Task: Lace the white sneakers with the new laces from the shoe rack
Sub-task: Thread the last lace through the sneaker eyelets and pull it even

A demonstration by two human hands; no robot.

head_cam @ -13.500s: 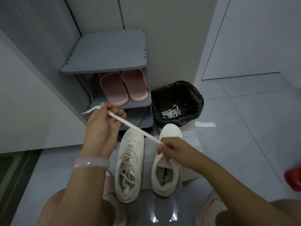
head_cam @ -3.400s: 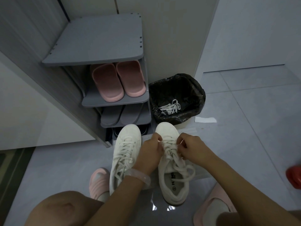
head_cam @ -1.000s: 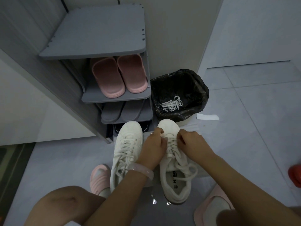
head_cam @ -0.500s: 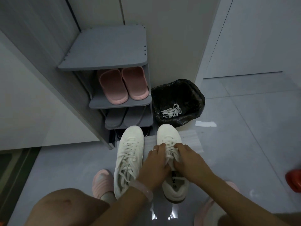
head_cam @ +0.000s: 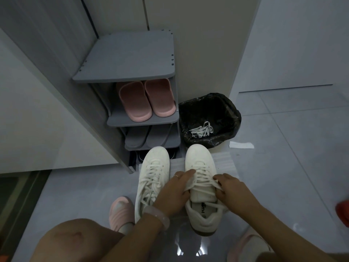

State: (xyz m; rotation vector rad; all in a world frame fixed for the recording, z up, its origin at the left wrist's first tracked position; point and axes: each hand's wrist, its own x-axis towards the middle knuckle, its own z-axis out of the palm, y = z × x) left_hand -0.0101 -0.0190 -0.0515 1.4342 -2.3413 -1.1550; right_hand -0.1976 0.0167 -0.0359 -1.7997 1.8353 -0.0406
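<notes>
Two white sneakers stand side by side on the floor, toes toward the grey shoe rack [head_cam: 132, 59]. The left sneaker [head_cam: 154, 173] is fully laced and nobody touches it. The right sneaker [head_cam: 200, 163] has its white lace [head_cam: 203, 177] crossed up to the top eyelets. My left hand [head_cam: 174, 191] pinches the lace end at the shoe's left side. My right hand [head_cam: 233, 190] grips the other lace end at its right side, over the tongue.
Pink slippers [head_cam: 145, 99] and grey slippers [head_cam: 143, 138] fill the rack's shelves. A black-lined bin [head_cam: 209, 110] right of the rack holds a bundle of old white laces [head_cam: 201, 129]. A paper scrap [head_cam: 241, 145] lies on the tiles. My knees and pink slippers [head_cam: 120, 210] frame the sneakers.
Both hands have drawn slightly apart on the right sneaker, pulling the lace ends out to each side near the top eyelets. The camera has tilted a little.
</notes>
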